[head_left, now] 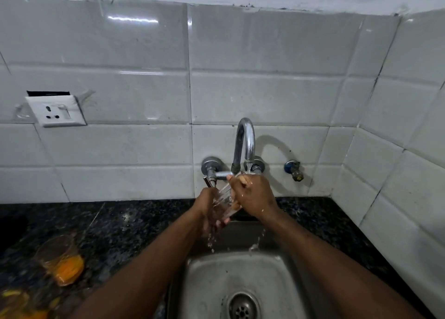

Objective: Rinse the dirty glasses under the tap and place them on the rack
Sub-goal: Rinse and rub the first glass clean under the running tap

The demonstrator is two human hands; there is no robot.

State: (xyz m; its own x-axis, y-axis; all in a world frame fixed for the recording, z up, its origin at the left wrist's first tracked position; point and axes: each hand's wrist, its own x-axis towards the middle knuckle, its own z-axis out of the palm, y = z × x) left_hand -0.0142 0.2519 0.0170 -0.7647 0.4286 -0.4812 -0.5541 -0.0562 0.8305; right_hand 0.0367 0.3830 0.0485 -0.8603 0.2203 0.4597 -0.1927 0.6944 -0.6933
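A clear drinking glass (225,199) is tilted under the running chrome tap (245,145), above the steel sink (207,277). My left hand (209,212) grips its lower end. My right hand (252,194) wraps the upper part near the rim, fingers at the mouth. Water streams off both hands into the sink. On the dark counter at left stands a dirty glass (60,261) with orange liquid in its bottom. Another blurred glass with orange residue (16,304) sits at the bottom left corner. No rack is in view.
A black speckled granite counter (120,224) surrounds the sink. White tiled walls rise behind and at right. A wall socket (56,111) is at upper left. A small blue-handled valve (293,170) sticks out to the right of the tap. The sink drain (242,308) lies below.
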